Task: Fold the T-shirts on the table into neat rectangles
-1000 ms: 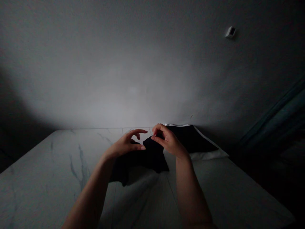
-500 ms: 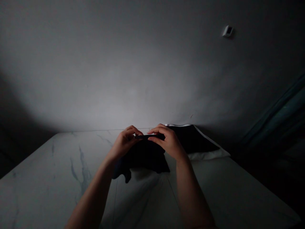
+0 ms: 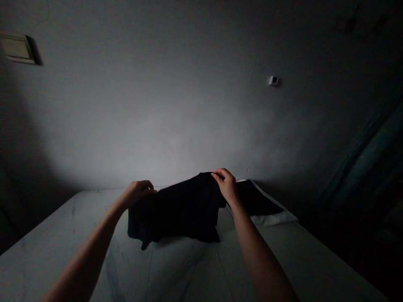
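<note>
A dark cloth point(image 3: 179, 209), black or navy, hangs stretched between my two hands over the table, its lower edge uneven. It looks like a garment, but the dim light hides its kind. My left hand point(image 3: 140, 193) is closed on the cloth's upper left edge. Higher up, my right hand point(image 3: 226, 182) pinches the upper right corner between thumb and fingers. Behind my right wrist, a black piece of fabric with a white border point(image 3: 258, 199) lies flat on the table.
The pale marbled table point(image 3: 78, 226) reaches back to a grey wall point(image 3: 170, 105). A small white device point(image 3: 273, 81) is fixed to the wall, and a framed panel point(image 3: 19, 49) is at upper left. Dark bluish fabric point(image 3: 362, 159) hangs at the right.
My hands have moved apart from close together, spreading the dark cloth wide between them. The view has tilted up and shifted left, bringing the framed panel in.
</note>
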Available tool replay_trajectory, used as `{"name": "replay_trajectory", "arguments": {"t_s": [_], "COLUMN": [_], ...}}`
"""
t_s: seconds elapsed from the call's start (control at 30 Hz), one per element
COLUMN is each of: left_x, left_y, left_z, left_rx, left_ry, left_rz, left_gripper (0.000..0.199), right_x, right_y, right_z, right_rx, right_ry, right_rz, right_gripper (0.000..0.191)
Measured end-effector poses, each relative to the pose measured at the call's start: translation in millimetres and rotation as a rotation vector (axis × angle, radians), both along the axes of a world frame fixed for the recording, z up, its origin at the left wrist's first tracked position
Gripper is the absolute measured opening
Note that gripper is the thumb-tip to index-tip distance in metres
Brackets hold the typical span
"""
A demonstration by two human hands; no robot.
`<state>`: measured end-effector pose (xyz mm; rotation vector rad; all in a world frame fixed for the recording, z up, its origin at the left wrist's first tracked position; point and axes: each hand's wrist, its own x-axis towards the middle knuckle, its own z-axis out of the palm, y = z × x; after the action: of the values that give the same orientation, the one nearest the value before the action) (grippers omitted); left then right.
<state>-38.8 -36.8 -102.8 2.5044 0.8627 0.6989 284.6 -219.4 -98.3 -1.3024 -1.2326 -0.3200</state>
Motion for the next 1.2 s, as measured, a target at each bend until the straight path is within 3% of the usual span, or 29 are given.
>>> {"name": "replay_trajectory", "arguments": {"t_s": [0.13,0.3,0.37,0.63,0.8,0.97,1.2], "left_x": [-19.6,-32.9,-33.4,-0.1,11.5,1.9,-12.7], "left_y": [16.2,12.6,8.5,-30.2,-59.9,-70.1,-59.1], "left_z": [42.3,96.6,112.0,172.6,209.3,217.1,191.2], "left_rx": [0.003,0.017,0.059,0.25,0.433,0.504,0.33], "left_ry": [-0.006,-0.061,-0.145,-0.575,-0.581,-0.454,-0.291], "left_rz": [0.013,0.004,0.084,0.511,0.503,0.383,0.385], "left_gripper": [0.038,0.036,0.033,0.028,0.029,0.032,0.028], "right_x": [26.3,36.0,35.8,16.3,7.3,8.5,12.2], "right_y": [11.3,12.1,11.8,7.2,-4.4,-20.2,-37.2], "right_z": [36.4,83.3,96.7,151.7,190.4,194.2,168.2], "right_rx": [0.025,0.119,0.127,0.033,0.009,-0.003,-0.125], "right_ry": [-0.021,-0.071,-0.092,-0.159,-0.236,-0.244,-0.122], "right_rz": [-0.031,-0.061,-0.086,-0.234,-0.342,-0.328,-0.308], "right_gripper": [0.023,0.019,0.018,0.012,0.011,0.011,0.005]}}
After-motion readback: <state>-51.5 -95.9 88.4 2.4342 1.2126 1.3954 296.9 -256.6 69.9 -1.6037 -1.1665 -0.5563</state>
